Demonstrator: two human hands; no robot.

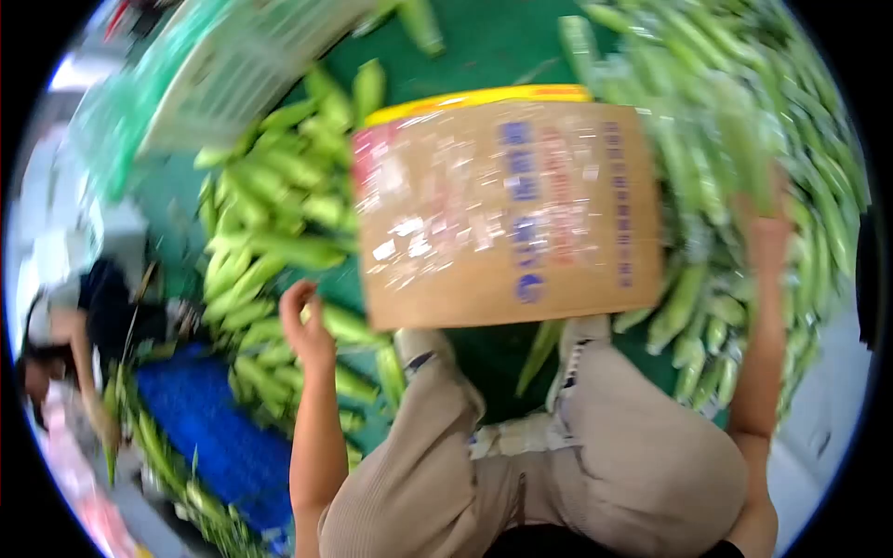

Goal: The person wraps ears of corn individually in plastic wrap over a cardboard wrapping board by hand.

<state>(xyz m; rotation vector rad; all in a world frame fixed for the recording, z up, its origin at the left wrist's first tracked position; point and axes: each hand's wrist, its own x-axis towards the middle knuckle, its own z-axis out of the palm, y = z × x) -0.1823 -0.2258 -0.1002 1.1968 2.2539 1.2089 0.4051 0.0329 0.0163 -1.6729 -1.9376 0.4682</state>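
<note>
My left hand (pixel 307 324) is raised beside the cardboard box, next to a heap of loose green corn ears in their husks (pixel 270 186). Its fingers are loosely bent, the thumb stands apart, and nothing shows in them. My right hand (pixel 765 203) reaches over a big pile of corn ears in clear plastic bags (pixel 688 139). Motion smears its fingers, and a blurred bagged ear lies just beyond them; whether they grip it I cannot tell. Between my hands, in front of my feet, sits the printed cardboard box (pixel 484 214), its taped face shining.
A white slatted crate (pixel 233 84) with green plastic film (pixel 121 121) stands at upper left. At far left another person (pixel 79 344) has a hand by long green stalks. Blue sheeting (pixel 214 428) lies nearby. A yellow strip (pixel 484 98) edges the box's far side.
</note>
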